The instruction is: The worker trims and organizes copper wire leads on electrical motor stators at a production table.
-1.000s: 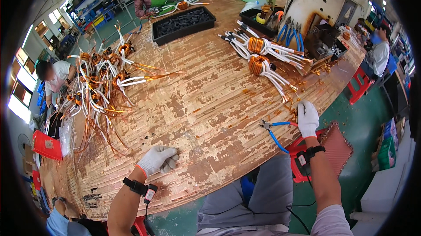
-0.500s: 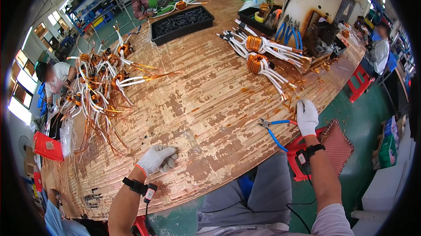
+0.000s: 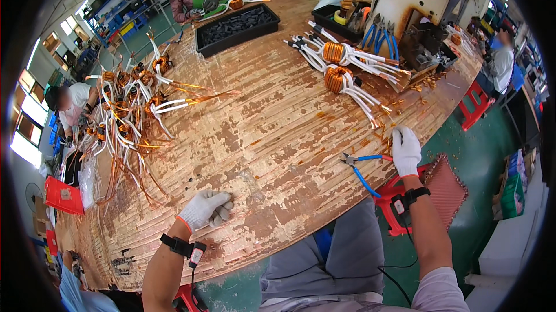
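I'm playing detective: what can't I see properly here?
Head view:
Inside the left hand: hidden by curled fingers.
Whether the right hand touches the pliers: too small to tell.
Bottom of the coil heap: hidden by its top.
Person in blue: cut off by lower edge.

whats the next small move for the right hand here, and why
Probably gather both handles of the pliers into the right hand. They lie spread apart on the table, and the hand is at the end of the upper one, while the lower one sits away from it. Whether it already grips that upper handle isn't clear.
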Demonstrator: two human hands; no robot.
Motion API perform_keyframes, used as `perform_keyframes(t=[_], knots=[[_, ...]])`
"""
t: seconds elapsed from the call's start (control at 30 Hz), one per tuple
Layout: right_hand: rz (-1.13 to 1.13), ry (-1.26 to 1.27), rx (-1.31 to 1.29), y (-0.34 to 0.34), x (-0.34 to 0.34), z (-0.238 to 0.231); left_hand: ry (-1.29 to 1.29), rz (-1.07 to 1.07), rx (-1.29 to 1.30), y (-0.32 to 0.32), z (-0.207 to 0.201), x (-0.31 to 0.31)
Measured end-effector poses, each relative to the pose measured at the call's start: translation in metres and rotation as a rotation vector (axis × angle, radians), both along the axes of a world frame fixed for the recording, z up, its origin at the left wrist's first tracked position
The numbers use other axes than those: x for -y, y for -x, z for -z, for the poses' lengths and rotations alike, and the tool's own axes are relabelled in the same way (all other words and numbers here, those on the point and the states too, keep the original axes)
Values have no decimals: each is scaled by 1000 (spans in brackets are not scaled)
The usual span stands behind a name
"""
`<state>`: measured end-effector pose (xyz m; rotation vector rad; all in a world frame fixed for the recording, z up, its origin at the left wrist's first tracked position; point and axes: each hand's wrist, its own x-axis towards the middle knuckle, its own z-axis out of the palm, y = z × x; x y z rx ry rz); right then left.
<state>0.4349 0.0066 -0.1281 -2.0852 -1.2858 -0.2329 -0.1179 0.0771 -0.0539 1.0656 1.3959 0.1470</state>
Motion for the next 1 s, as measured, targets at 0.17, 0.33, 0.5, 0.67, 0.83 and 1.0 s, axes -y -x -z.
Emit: perform_keyframes(t=[0.17,0.33,0.5,0.67,0.83,1.0], knots=[[-9,-8,-7,-3,0,3,3,8,-5,0,2,-1],[-8,-12,-14,0,-2,0,-10,21,-18,-1,-2,-1],[0,-4,-11,-3,-3,1,16,3,10,0,-3,-2],[-6,-13,-26,0,0,4,13,-14,-12,1,1,1],[-9,-14,-1,-5,1,6,32,-8,-10,-2,-1,0],[1,-2,-8,-3,0,4,31,-19,-7,0,0,-1]])
